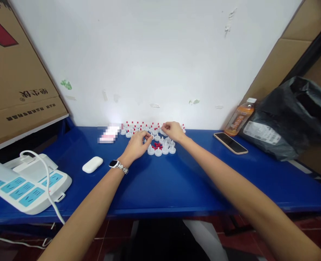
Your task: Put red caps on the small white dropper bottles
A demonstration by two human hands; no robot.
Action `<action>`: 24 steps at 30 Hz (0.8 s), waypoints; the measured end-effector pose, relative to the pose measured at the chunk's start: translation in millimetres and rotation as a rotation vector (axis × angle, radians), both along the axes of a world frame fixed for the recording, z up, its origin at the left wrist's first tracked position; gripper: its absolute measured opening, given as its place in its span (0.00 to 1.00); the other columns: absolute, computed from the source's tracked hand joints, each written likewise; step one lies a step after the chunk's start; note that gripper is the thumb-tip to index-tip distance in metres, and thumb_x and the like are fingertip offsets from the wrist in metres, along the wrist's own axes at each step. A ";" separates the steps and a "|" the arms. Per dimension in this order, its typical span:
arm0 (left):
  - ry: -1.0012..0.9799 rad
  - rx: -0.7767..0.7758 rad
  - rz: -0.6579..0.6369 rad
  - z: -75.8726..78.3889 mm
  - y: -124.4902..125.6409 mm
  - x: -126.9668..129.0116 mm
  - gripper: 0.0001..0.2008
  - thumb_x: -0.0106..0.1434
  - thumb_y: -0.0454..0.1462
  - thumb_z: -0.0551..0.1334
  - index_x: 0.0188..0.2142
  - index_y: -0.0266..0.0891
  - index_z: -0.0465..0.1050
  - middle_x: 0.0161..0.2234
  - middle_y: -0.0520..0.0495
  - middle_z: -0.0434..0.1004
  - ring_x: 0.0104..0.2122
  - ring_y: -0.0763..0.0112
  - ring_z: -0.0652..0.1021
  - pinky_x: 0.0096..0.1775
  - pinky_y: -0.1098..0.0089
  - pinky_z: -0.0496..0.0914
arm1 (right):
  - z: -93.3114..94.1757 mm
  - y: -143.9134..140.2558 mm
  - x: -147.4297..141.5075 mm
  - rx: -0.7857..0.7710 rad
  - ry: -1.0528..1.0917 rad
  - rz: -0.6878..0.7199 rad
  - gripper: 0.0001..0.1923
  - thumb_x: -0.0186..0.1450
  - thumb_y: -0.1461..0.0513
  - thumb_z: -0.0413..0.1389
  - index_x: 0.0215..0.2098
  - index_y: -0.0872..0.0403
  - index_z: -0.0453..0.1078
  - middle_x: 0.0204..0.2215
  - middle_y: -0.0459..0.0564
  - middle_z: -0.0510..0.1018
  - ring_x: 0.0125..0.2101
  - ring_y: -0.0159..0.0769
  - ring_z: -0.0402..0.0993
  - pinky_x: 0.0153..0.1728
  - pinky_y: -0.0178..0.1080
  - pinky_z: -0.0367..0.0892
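Both arms stretch out over a blue worktop (176, 181) toward a cluster of small white caps (162, 148) gathered at the far edge, close to the white wall. Many of the caps farther back carry red tips, and a little heap of loose red pieces (157, 145) lies among the nearer caps.

The left hand (136, 145), with a watch (114, 164) on its wrist, rests at the near left side of the cluster. Its grip is drawn in, fingertips pinched together right at a cap, though whether it actually has hold of one is too small to tell. The right hand (173, 131) sits at the far right side of the cluster, fingers curled and closed over the caps there; what it has in its grip, if anything, I cannot make out.

To the left of the hands, a white earbud case (92, 164) lies alone on the worktop, and a white power strip with blue switches (27, 185) sits at the near left corner, a white cable (48, 174) looping over it. On the right, well apart from the caps, a phone (230, 143) lies face up, with an orange drink bottle (240, 117) just beyond it and a black plastic bag (291, 116) beside that. A cardboard box (16, 79) leans at the far left.
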State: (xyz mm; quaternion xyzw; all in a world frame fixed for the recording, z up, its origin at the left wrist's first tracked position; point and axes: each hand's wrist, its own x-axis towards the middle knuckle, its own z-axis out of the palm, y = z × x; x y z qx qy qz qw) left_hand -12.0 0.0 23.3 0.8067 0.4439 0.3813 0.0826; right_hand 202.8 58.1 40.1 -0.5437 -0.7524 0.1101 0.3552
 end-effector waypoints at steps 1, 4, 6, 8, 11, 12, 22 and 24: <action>0.003 0.000 -0.005 -0.2 0.1 0.2 0.12 0.69 0.44 0.56 0.36 0.40 0.73 0.35 0.47 0.78 0.38 0.63 0.74 0.43 0.62 0.67 | 0.4 4.2 -1.8 -0.027 -0.049 0.000 0.08 0.63 0.65 0.57 0.34 0.57 0.79 0.30 0.50 0.82 0.31 0.34 0.76 0.35 0.33 0.66; 0.007 -0.008 -0.011 -1.3 1.3 -1.2 0.12 0.69 0.44 0.56 0.36 0.40 0.74 0.35 0.47 0.78 0.38 0.63 0.74 0.43 0.62 0.67 | 2.2 13.8 -6.7 -0.089 -0.200 -0.023 0.09 0.61 0.67 0.57 0.35 0.56 0.80 0.33 0.52 0.83 0.34 0.36 0.78 0.37 0.33 0.66; 0.002 -0.018 -0.008 -2.2 2.7 -3.2 0.12 0.68 0.44 0.56 0.36 0.40 0.74 0.36 0.46 0.78 0.39 0.63 0.74 0.43 0.62 0.67 | 3.8 17.8 -9.0 -0.125 -0.291 -0.035 0.08 0.60 0.66 0.58 0.34 0.54 0.80 0.35 0.52 0.84 0.36 0.37 0.78 0.39 0.34 0.67; -0.003 -0.029 -0.005 -2.7 3.8 -4.7 0.12 0.68 0.44 0.56 0.36 0.40 0.74 0.36 0.47 0.78 0.39 0.63 0.74 0.43 0.62 0.67 | 5.6 19.7 -10.8 -0.153 -0.361 -0.045 0.07 0.61 0.64 0.58 0.34 0.53 0.80 0.36 0.51 0.84 0.37 0.38 0.78 0.41 0.35 0.67; -0.001 -0.036 -0.002 -2.5 4.3 -4.6 0.13 0.68 0.45 0.57 0.37 0.40 0.74 0.35 0.47 0.78 0.38 0.63 0.74 0.42 0.62 0.67 | 8.2 20.8 -14.5 -0.138 -0.399 -0.090 0.10 0.63 0.59 0.58 0.38 0.53 0.80 0.38 0.53 0.83 0.40 0.41 0.78 0.43 0.38 0.68; -0.002 -0.035 0.000 -2.3 4.2 -4.1 0.13 0.68 0.45 0.57 0.37 0.40 0.74 0.35 0.47 0.78 0.38 0.63 0.74 0.42 0.62 0.67 | 8.8 21.2 -16.3 -0.123 -0.403 -0.108 0.11 0.64 0.58 0.57 0.40 0.53 0.79 0.39 0.54 0.83 0.41 0.42 0.78 0.44 0.39 0.67; 0.003 -0.043 -0.004 -1.1 1.4 -4.9 0.13 0.68 0.44 0.55 0.35 0.40 0.74 0.34 0.47 0.76 0.37 0.64 0.74 0.42 0.63 0.67 | -2.0 35.4 -38.8 -0.156 -0.392 -0.167 0.10 0.62 0.56 0.59 0.39 0.49 0.80 0.38 0.51 0.83 0.45 0.44 0.77 0.49 0.43 0.65; 0.010 -0.049 0.003 -0.6 1.0 -6.0 0.13 0.68 0.44 0.55 0.35 0.40 0.74 0.33 0.47 0.76 0.36 0.64 0.73 0.41 0.63 0.67 | -3.1 34.8 -39.2 -0.135 -0.346 -0.161 0.11 0.62 0.57 0.58 0.39 0.49 0.79 0.37 0.51 0.83 0.44 0.43 0.77 0.47 0.42 0.65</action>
